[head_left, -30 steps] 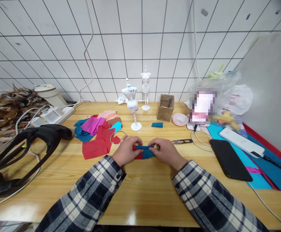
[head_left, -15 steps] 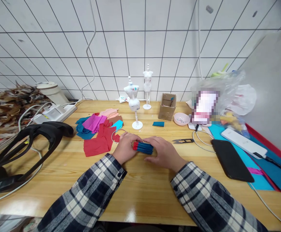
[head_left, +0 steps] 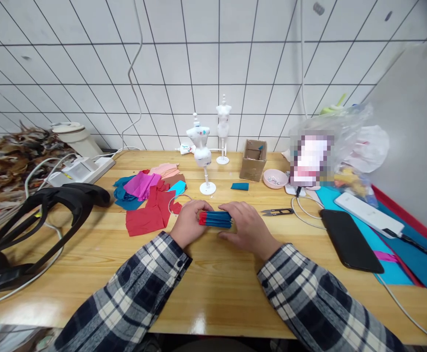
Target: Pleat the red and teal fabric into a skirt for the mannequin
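Note:
Between my two hands is a folded blue and red strip [head_left: 216, 220], its pleats stacked in thin layers; whether it is paper or cloth I cannot tell. My left hand [head_left: 191, 222] is closed on the red end, with the thumb hidden in part. At the blue end, my right hand [head_left: 248, 227] curls its fingers over the top edge while its thumb lies below. Beyond my hands stands a small white dress form [head_left: 202, 151] on a round base. A flat blue piece [head_left: 240, 186] lies past my right hand, and red scraps [head_left: 149, 215] lie left of my left hand.
Thread snips [head_left: 278, 212], a pink bowl [head_left: 275, 179] with small beads and a cardboard box [head_left: 253, 160] are at the right back. A black phone [head_left: 350, 239] and cables lie further right. At the left rests a black headset frame [head_left: 77, 220].
The strip has turned slightly between my hands and now lies more level, with its layers facing me more. The whole view has shifted a little.

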